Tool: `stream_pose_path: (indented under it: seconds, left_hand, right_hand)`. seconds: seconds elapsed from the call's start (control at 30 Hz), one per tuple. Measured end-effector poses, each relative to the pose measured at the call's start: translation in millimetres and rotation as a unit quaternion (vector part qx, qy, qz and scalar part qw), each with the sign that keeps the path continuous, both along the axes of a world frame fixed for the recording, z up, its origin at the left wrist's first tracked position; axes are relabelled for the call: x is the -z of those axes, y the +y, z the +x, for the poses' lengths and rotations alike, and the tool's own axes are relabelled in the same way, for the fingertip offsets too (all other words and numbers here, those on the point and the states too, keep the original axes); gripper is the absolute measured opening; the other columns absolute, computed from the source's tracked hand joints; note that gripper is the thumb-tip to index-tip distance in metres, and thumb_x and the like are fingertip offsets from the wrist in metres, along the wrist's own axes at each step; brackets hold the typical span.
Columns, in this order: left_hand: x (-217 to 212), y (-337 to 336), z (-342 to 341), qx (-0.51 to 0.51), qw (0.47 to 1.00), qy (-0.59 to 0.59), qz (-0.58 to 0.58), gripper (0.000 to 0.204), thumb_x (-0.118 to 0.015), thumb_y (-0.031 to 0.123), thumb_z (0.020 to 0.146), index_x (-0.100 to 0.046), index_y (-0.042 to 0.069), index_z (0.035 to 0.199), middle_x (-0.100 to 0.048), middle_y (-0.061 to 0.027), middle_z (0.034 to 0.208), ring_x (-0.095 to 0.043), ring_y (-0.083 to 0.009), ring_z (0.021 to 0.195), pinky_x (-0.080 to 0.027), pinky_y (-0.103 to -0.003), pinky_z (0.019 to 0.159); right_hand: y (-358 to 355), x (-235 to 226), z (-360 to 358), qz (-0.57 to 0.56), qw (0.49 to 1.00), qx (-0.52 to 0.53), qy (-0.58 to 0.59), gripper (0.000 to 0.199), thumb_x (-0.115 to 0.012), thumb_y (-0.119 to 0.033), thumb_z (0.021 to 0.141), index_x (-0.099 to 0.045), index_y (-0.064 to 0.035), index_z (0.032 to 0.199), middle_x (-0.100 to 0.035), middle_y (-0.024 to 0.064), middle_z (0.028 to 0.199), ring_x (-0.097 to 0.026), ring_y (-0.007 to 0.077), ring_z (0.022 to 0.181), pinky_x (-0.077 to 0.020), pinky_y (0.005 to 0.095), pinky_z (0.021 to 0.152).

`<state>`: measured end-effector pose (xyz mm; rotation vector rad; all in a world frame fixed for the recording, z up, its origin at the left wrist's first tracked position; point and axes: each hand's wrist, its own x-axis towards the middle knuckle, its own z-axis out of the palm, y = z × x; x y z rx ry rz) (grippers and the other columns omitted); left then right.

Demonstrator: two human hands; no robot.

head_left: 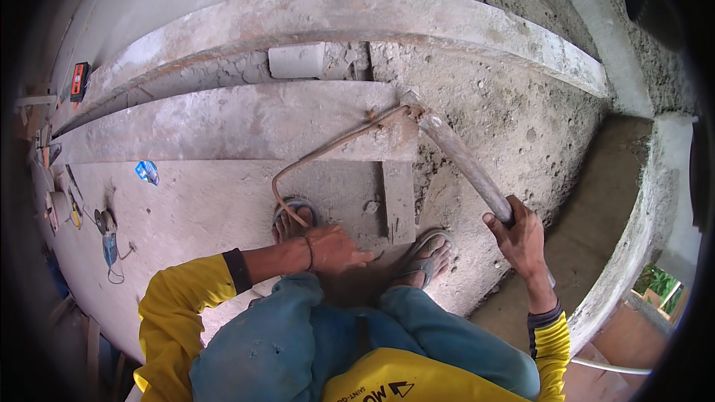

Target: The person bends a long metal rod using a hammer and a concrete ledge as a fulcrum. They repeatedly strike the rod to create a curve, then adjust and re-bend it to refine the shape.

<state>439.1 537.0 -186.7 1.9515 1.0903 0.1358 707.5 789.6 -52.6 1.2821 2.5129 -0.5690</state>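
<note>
My right hand (515, 238) is wrapped round a thick grey stick-like handle (468, 160), which slants up and left to the end of a plank. Its far end meets a thin, rusty bent metal rod (328, 150); I cannot tell whether the two are joined. From there the rod runs left over the plank (223, 120), then curves down to my left hand (337, 248). The fingers of that hand are closed at the rod's lower end, partly hidden. Beneath my hands, my sandalled feet stand on either side of a short board (398, 205).
A second long plank (313, 18) stands farther off, with a pale block (296, 60) between the planks. At left lie an orange-and-black level (80, 82), a blue packet (147, 172) and an angle grinder (109, 242) with its cord. Rough concrete (514, 115) and a raised edge (633, 246) are at right.
</note>
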Motion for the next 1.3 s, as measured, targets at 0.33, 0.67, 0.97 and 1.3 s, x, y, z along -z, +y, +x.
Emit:
stream_pose_path:
  seconds: [0.33, 0.67, 0.97, 1.3]
  left_hand:
    - [35.6, 0.0, -7.6, -0.076, 0.98, 0.169, -0.072, 0.026, -0.056, 0.029, 0.099, -0.071, 0.021, 0.119, -0.071, -0.0136, 0.076, -0.074, -0.0348, 0.073, -0.058, -0.05, 0.062]
    - [42.4, -8.0, 2.3, -0.1, 0.938, 0.326, 0.052, 0.028, -0.057, 0.018, 0.092, -0.07, 0.004, 0.113, -0.076, -0.0121, 0.087, -0.076, -0.0271, 0.081, -0.055, -0.041, 0.079]
    - [63.1, -15.4, 17.4, -0.11, 0.934, 0.294, 0.169, 0.032, -0.056, 0.018, 0.094, -0.066, 0.006, 0.122, -0.066, -0.0111, 0.126, -0.065, -0.0261, 0.114, -0.054, -0.048, 0.093]
    - [-38.3, -11.2, -64.0, -0.415, 0.814, 0.156, 0.375, 0.034, -0.078, 0.015, 0.081, -0.064, 0.005, 0.11, -0.061, -0.012, 0.113, -0.063, -0.0304, 0.099, -0.053, -0.041, 0.084]
  right_hand:
    - [3.6, -27.9, -0.6, -0.03, 0.996, -0.058, 0.064, 0.043, -0.074, -0.032, 0.095, -0.058, 0.0027, 0.116, -0.059, 0.0182, 0.066, -0.06, 0.0406, 0.06, -0.0473, 0.0496, 0.062]
    - [3.1, -16.1, 9.2, -0.037, 0.999, 0.002, 0.032, 0.053, -0.073, -0.041, 0.094, -0.06, 0.0021, 0.123, -0.063, 0.0199, 0.076, -0.062, 0.0396, 0.071, -0.0486, 0.0493, 0.07]
    - [6.2, -29.5, -11.7, -0.004, 0.999, -0.03, 0.029, 0.048, -0.074, -0.035, 0.093, -0.061, 0.0007, 0.122, -0.068, 0.0238, 0.081, -0.068, 0.0432, 0.076, -0.0515, 0.0495, 0.07]
    - [4.2, -15.8, -0.9, 0.04, 0.995, -0.05, 0.075, 0.045, -0.076, -0.033, 0.092, -0.062, 0.0, 0.12, -0.065, 0.023, 0.077, -0.066, 0.0418, 0.072, -0.0512, 0.0489, 0.069]
